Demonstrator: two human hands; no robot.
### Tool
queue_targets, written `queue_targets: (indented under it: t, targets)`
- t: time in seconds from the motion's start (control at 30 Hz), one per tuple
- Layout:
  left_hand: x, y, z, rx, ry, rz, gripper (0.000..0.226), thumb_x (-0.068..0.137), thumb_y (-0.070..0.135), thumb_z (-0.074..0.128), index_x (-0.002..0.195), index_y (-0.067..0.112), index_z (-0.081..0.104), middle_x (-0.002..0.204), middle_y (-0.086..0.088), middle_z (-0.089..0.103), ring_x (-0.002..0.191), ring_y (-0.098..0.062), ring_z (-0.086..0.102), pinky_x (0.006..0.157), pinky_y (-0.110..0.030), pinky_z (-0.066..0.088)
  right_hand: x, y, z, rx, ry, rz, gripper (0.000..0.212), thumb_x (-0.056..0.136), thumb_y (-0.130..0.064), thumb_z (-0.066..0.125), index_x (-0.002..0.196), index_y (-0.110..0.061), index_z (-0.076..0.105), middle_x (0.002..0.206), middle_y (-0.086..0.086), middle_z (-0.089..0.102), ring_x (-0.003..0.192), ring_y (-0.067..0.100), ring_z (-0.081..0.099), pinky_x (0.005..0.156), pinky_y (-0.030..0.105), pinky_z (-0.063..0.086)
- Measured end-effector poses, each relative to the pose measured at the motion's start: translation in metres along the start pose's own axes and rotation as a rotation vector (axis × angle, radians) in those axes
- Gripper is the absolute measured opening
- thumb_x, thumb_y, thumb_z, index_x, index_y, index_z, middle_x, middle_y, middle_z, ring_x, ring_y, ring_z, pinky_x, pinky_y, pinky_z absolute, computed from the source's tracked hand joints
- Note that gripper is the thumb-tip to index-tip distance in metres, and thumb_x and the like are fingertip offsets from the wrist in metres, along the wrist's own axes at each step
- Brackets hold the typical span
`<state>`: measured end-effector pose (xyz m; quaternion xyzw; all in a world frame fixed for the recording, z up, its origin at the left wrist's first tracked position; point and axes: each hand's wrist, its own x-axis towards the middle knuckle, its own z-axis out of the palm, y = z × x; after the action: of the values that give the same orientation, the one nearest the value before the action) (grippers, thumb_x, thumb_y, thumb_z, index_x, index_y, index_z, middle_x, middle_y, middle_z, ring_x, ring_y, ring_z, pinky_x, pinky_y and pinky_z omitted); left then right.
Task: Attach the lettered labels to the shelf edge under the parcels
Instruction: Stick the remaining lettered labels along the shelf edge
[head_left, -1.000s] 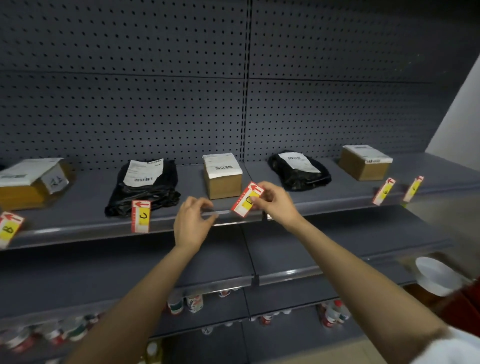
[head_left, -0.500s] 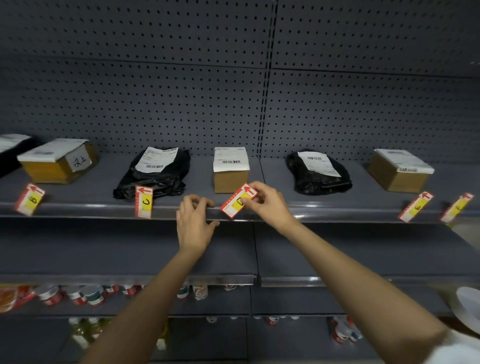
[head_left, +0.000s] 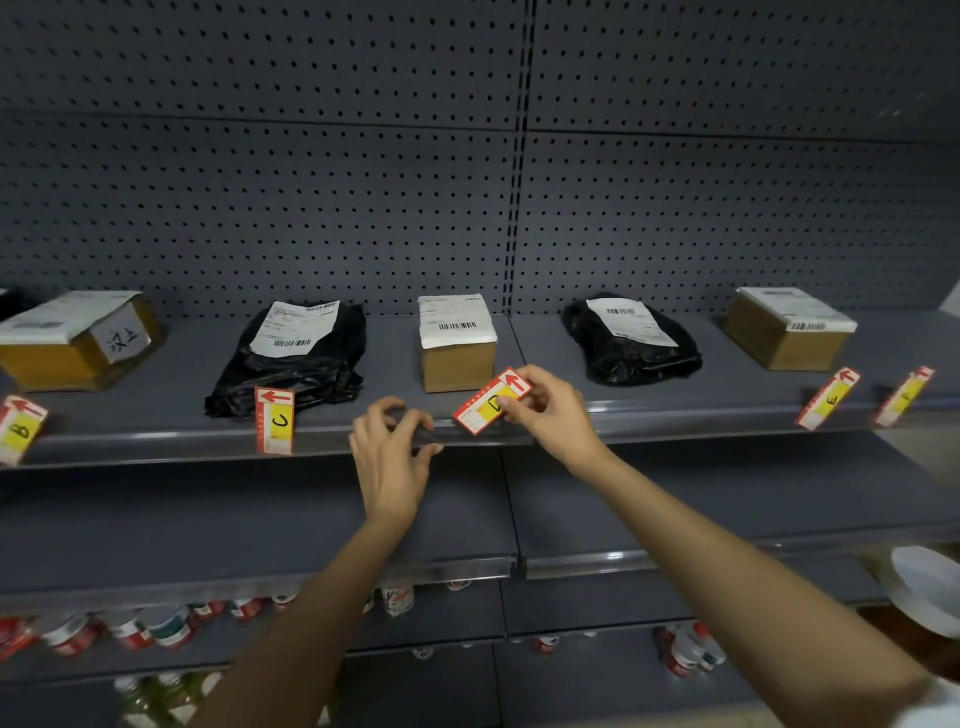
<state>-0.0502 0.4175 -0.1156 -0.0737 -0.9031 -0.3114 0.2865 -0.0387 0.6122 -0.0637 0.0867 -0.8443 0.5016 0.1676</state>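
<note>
My right hand (head_left: 553, 410) pinches a red and yellow label marked D (head_left: 491, 401), tilted, just in front of the small cardboard box (head_left: 456, 343) and over the shelf edge (head_left: 156, 451). My left hand (head_left: 392, 452) grips the clear strip of that edge just left of the label, fingers curled over it. Labels B (head_left: 20, 429), C (head_left: 274, 420), E (head_left: 828, 398) and F (head_left: 904, 396) hang on the same edge. On the shelf lie a black bag (head_left: 291, 358), another black bag (head_left: 631, 340), and cardboard boxes at the left (head_left: 72, 340) and right (head_left: 787, 327).
A grey pegboard wall (head_left: 363, 182) backs the shelves. A bare shelf (head_left: 727, 499) lies below the hands. Lower still stand several jars and bottles (head_left: 130, 631). A white round object (head_left: 924, 592) sits at the far right.
The view swung slightly. My right hand keeps the D label at the shelf edge, and my left hand has closed more firmly over the edge strip beside it.
</note>
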Motion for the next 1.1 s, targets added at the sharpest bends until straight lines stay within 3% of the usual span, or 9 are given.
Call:
queue_targets:
  t: [0.2,0.4,0.53,0.67,0.77,0.87,1.0,1.1]
  targets:
    - [0.001,0.002,-0.006,-0.086,-0.058,-0.047,0.025,0.061,0.018,0.084,0.074,0.021,0.063,0.114,-0.005,0.051,0.104,-0.026,0.043,0.087,-0.032,0.026,0.008,-0.012,0.005,-0.085,0.023,-0.035,0.014,0.086,-0.022,0.066,0.092,-0.032,0.058,0.084,-0.013,0.065,0.071,-0.006,0.058,0.058,0.007,0.047]
    - [0.001,0.001,-0.018,-0.188,-0.097,-0.066,0.015,0.067,0.028,0.081,0.072,0.021,0.069,0.112,-0.003,0.05,0.103,-0.019,0.043,0.085,-0.03,0.028,0.01,-0.011,0.022,-0.315,-0.109,-0.109,0.019,0.082,-0.027,0.068,0.098,-0.018,0.067,0.093,-0.01,0.057,0.085,0.013,0.058,0.076,0.032,0.049]
    - [0.0,0.004,-0.024,-0.238,-0.094,-0.092,0.007,0.073,0.021,0.077,0.079,0.017,0.074,0.117,-0.006,0.051,0.105,-0.021,0.045,0.091,-0.036,0.039,0.012,-0.013,0.025,-0.366,-0.094,-0.1,0.023,0.083,-0.028,0.068,0.102,-0.015,0.067,0.095,-0.009,0.052,0.085,0.011,0.054,0.074,0.028,0.045]
    - [-0.001,0.011,-0.03,-0.345,-0.021,-0.133,0.007,0.076,0.019,0.074,0.083,0.017,0.074,0.116,-0.004,0.05,0.103,-0.017,0.049,0.086,-0.031,0.043,0.012,-0.014,0.021,-0.418,-0.143,-0.081,0.029,0.083,-0.024,0.068,0.11,-0.017,0.062,0.105,-0.002,0.056,0.093,0.015,0.056,0.079,0.028,0.046]
    - [0.0,0.029,-0.031,-0.452,-0.005,-0.139,0.006,0.079,0.023,0.072,0.082,0.018,0.071,0.101,0.003,0.051,0.088,-0.01,0.057,0.078,-0.026,0.044,0.004,-0.011,0.015,-0.302,-0.066,-0.084,0.041,0.08,-0.023,0.071,0.118,-0.025,0.055,0.105,-0.008,0.05,0.081,0.007,0.054,0.073,0.023,0.045]
    - [0.001,0.061,-0.022,-0.564,-0.06,-0.108,0.004,0.081,0.02,0.069,0.082,0.017,0.069,0.09,-0.001,0.057,0.071,-0.005,0.057,0.071,-0.029,0.048,-0.005,-0.004,-0.004,-0.207,0.054,-0.081,0.037,0.082,-0.024,0.069,0.116,-0.026,0.056,0.104,-0.007,0.05,0.069,0.006,0.051,0.072,0.025,0.048]
    - [-0.002,0.114,0.007,-0.644,-0.155,-0.031,0.006,0.083,0.019,0.066,0.083,0.013,0.068,0.086,-0.006,0.06,0.07,-0.004,0.054,0.072,-0.031,0.047,-0.019,0.012,-0.052,-0.111,0.152,-0.042,0.019,0.09,-0.025,0.058,0.108,-0.024,0.062,0.102,-0.005,0.055,0.08,0.012,0.057,0.073,0.013,0.044]
    - [-0.008,0.156,0.035,-0.682,-0.244,0.014,0.002,0.083,0.017,0.067,0.081,0.017,0.067,0.083,-0.002,0.059,0.069,-0.003,0.054,0.073,-0.031,0.047,-0.034,0.029,-0.099,-0.043,0.217,0.015,0.018,0.095,-0.028,0.049,0.103,-0.025,0.065,0.105,-0.001,0.06,0.092,0.009,0.058,0.076,0.007,0.042]
